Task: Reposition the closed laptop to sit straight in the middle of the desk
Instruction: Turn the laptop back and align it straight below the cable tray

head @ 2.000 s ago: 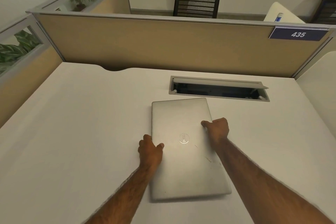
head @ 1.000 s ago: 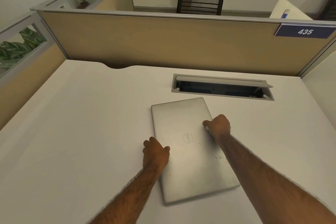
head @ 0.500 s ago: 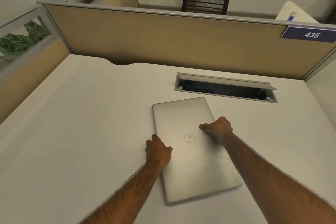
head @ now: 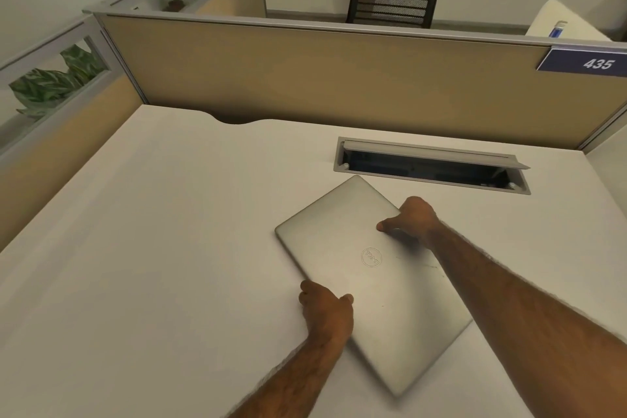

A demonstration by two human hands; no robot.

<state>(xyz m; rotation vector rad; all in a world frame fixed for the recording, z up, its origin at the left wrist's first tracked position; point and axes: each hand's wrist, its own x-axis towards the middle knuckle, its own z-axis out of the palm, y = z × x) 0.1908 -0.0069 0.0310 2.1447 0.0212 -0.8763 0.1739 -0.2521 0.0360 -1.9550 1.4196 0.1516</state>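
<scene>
The closed silver laptop [head: 369, 275] lies flat on the white desk [head: 152, 248], turned at a clear slant with its far corner pointing toward the cable slot. My left hand [head: 325, 310] grips its near left long edge, thumb on the lid. My right hand [head: 412, 217] holds the far right long edge, thumb pressed on the lid and fingers curled over the side. My right forearm covers part of the laptop's right side.
An open grey cable slot [head: 431, 164] is sunk into the desk just beyond the laptop. Tan partition walls [head: 322, 78] close off the back and left. A blue "435" sign [head: 587, 61] hangs at the right; a black chair [head: 393, 0] and plants stand behind.
The laptop has rotated clockwise from nearly lengthwise to a strong diagonal, both hands staying on its long edges. The view has also shifted slightly.
</scene>
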